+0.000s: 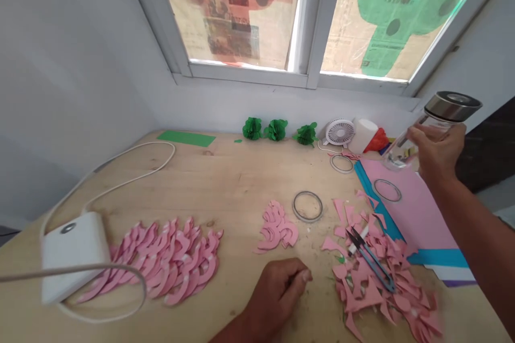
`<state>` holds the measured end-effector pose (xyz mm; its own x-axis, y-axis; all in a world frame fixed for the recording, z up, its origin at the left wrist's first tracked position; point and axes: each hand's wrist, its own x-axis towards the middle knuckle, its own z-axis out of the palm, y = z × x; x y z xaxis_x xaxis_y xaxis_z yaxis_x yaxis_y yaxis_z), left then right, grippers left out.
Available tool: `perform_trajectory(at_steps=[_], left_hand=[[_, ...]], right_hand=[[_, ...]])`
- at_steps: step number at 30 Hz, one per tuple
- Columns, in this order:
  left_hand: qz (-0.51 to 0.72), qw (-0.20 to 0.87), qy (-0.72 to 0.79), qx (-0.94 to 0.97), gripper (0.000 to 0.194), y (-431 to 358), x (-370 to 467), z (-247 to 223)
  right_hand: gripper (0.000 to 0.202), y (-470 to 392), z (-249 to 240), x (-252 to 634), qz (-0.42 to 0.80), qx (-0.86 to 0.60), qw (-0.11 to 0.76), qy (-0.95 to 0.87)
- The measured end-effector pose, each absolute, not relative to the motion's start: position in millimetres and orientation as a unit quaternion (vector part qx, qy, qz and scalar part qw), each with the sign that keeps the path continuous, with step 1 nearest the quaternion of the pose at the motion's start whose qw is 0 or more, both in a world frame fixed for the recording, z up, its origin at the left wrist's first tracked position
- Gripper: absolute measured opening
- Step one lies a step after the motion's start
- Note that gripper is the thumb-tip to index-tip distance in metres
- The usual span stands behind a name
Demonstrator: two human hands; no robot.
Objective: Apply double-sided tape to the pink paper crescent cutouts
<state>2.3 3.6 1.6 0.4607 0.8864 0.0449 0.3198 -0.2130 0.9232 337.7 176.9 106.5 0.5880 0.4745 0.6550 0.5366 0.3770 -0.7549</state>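
At the right, a clear glass bottle (pixel 450 108) with a wide metal lid is gripped in my right hand (pixel 440 155). It leans, its lid end up, over the pink paper stack (pixel 418 198). My left hand (pixel 279 286) rests on the table curled into a loose fist, and nothing shows in it. Just beyond that hand lies a small cluster of curved pink paper pieces (pixel 276 228). Pink paper scraps (pixel 368 292) are heaped to its right, with thread snips (pixel 372 262) and a white pen-like stick (pixel 358 240) on top.
Curved pink strips (pixel 173 262) lie at left beside a white power bank (pixel 74 257) with a looping cable. A roll-like ring (pixel 308 206) lies mid-table. Along the wall stand green paper flowers (pixel 276 129), a small fan (pixel 340 132) and a green paper strip (pixel 187 138).
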Motion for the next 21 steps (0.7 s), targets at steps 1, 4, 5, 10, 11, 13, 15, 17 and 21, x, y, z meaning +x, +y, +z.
perform_trajectory(at_steps=[1, 4, 5, 10, 11, 13, 15, 17, 21], left_hand=[[0.315, 0.472, 0.416, 0.710, 0.030, 2, 2, 7], [0.366, 0.469, 0.394, 0.701, 0.020, -5, -5, 32], [0.391, 0.458, 0.391, 0.696, 0.019, -8, -9, 43], [0.428, 0.415, 0.325, 0.734, 0.046, -19, -35, 107], [0.417, 0.408, 0.296, 0.756, 0.052, -22, -39, 119], [0.401, 0.397, 0.236, 0.791, 0.063, -27, -44, 141], [0.394, 0.382, 0.185, 0.816, 0.069, -33, -45, 157], [0.368, 0.361, 0.168, 0.840, 0.065, -39, -45, 168], [0.305, 0.339, 0.110, 0.883, 0.048, -49, -43, 172]], right_hand=[[0.047, 158, 113, 323, 0.037, -0.514, 0.714, -0.473], [0.044, 101, 122, 281, 0.173, -0.465, 0.726, -0.477], [0.042, 83, 121, 268, 0.212, -0.463, 0.717, -0.476], [0.038, -8, 95, 214, 0.323, -0.525, 0.617, -0.489], [0.039, -24, 90, 204, 0.333, -0.539, 0.584, -0.508], [0.044, -54, 82, 185, 0.342, -0.537, 0.531, -0.559], [0.051, -78, 80, 165, 0.339, -0.512, 0.502, -0.608], [0.063, -96, 80, 147, 0.361, -0.485, 0.469, -0.643], [0.086, -113, 76, 124, 0.333, -0.436, 0.439, -0.712]])
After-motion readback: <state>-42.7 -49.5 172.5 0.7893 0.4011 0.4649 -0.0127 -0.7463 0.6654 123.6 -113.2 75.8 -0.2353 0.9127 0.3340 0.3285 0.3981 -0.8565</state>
